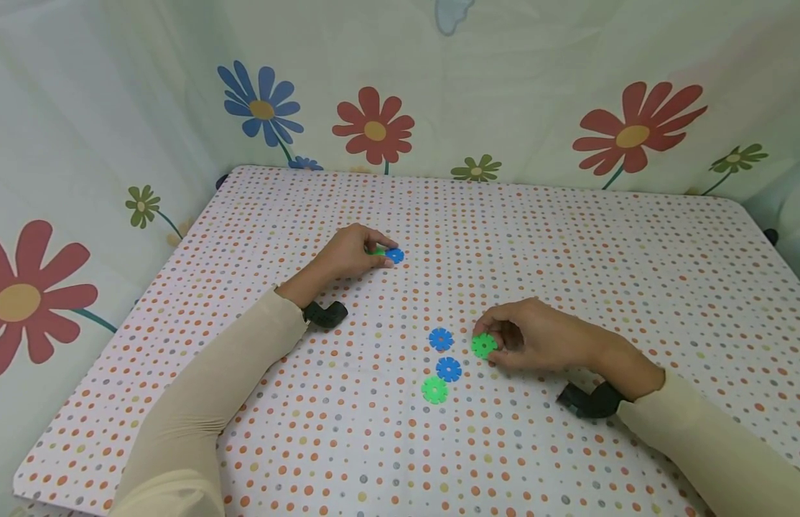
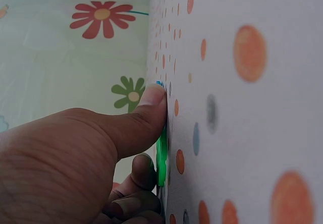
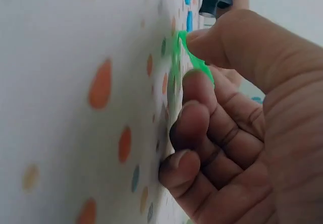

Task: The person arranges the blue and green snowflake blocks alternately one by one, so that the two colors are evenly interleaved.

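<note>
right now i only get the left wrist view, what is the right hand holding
Observer: The right hand pinches a green slotted disc by its edge.
Operator: any other discs lying loose, away from both hands
Observer: Yes, three: an upper blue slotted disc, a lower blue slotted disc and a loose green slotted disc.
Operator: which of those three is closest to the person
Observer: The loose green slotted disc; it sits lowest of the three in the head view.
</note>
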A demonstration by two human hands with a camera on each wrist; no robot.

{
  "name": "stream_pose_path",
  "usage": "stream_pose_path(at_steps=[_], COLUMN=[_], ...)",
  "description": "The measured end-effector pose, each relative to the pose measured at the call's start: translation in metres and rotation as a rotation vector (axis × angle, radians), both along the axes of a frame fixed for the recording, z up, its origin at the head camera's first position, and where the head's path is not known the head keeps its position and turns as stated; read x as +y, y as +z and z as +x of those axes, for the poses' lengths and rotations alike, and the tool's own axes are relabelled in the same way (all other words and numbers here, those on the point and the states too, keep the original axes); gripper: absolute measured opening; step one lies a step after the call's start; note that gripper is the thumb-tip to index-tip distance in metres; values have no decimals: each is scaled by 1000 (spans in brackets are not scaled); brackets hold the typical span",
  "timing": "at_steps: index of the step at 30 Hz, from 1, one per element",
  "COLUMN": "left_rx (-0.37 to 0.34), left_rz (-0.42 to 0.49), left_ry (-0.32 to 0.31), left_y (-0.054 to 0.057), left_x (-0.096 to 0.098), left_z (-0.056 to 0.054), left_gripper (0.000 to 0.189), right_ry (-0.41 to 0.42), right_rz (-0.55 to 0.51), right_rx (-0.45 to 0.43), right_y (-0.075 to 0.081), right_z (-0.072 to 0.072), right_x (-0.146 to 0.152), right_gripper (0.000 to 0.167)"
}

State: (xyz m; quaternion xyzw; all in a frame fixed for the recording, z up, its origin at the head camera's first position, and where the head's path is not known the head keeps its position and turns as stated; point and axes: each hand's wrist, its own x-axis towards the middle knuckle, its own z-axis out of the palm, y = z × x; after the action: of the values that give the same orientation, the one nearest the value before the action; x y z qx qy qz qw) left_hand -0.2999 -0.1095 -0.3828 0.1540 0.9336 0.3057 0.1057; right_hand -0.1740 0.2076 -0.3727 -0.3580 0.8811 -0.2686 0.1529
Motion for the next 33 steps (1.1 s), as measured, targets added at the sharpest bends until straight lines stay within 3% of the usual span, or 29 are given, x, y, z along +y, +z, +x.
stream_pose_path(at_steps=[5,10,14,18,25,33], left_rx=[-4,16,27,23,15,9], left_rz=[0,-3,-9,-10,-2,24], left_ry=[4,-10,-9,-10,-6,-13], left_y=[0,0,0,0,-1,-1], left_x=[-1,-1,-1,-1,-2,0], left_z=[-1,0,2,2,1,2], left_gripper=[32,33,33,34,32,32], right_ry=[-30,-52,-96,-206,-447,-482], right_rz=[-71,-229,-380,-478,-519,-493], right_rx=[-97,-168,-145,-99,-115,-139], right_y=[-1,-7,-15,-19,-18,-17], right_z=[-5,-14,-22,-28,-36,-53], right_x=[8,18,24,28,25,14], right_gripper=[24,27,29,31,37,41])
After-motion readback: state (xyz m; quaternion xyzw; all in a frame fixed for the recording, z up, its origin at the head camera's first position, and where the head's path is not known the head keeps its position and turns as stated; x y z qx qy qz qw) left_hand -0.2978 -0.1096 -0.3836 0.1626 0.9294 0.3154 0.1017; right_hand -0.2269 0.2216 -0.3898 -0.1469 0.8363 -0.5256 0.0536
